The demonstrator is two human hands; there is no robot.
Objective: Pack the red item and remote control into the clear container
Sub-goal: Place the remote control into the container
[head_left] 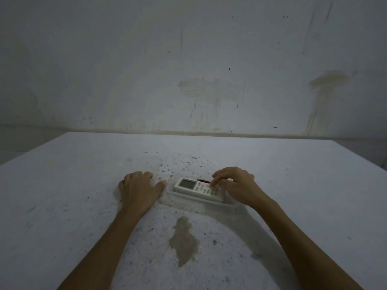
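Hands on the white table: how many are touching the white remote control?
1. The right hand has fingertips on the white remote control in the clear plastic container. The left hand rests on the white table, beside the container.

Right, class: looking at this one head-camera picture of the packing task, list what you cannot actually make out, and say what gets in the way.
Head view only:
- Red item: only a sliver shows behind the remote control; what it is cannot be told.
- Clear container: its walls are nearly invisible in the dim light; no lid can be made out.
- Remote's button labels: too small.
- Remote's right end: covered by the right hand.
- Left hand: palm down, underside hidden.
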